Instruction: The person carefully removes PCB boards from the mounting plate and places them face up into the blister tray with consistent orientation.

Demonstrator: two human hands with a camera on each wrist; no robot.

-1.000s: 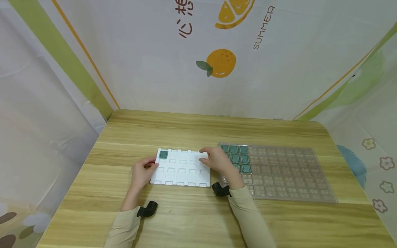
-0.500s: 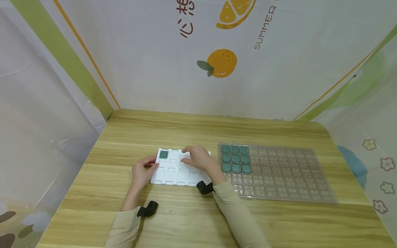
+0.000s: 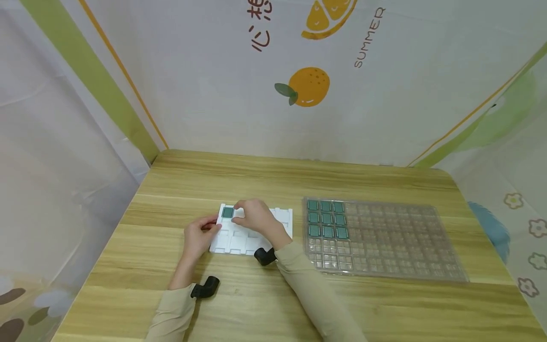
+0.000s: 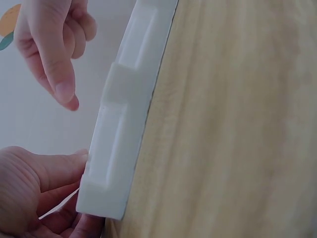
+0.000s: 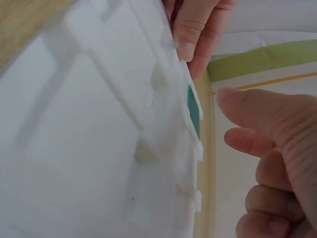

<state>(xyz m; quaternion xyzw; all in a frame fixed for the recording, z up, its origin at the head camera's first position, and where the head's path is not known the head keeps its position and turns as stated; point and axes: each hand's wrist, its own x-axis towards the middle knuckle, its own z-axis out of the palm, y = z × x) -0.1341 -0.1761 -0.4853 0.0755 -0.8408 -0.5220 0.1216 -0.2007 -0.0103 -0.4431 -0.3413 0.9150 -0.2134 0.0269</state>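
Note:
A white plastic tray (image 3: 235, 242) with recessed pockets lies on the table in the head view. One green square circuit board (image 3: 228, 212) sits in its far left pocket; its edge also shows in the right wrist view. My left hand (image 3: 198, 237) grips the tray's left side between thumb and fingers. My right hand (image 3: 258, 218) is over the tray, thumb and index finger spread just right of the green board. In the right wrist view nothing lies between that thumb and index finger (image 5: 247, 141), and the other fingers are curled in.
To the right lies a large clear plastic tray (image 3: 397, 242) with many small pockets. Several green circuit boards (image 3: 326, 218) fill its far left pockets. The wooden table (image 3: 265, 304) meets a printed curtain (image 3: 205, 85) at the back. Both wrists wear a black camera.
My right hand has moved left across the white tray, from its right end to beside the green board. My left hand keeps its grip on the tray.

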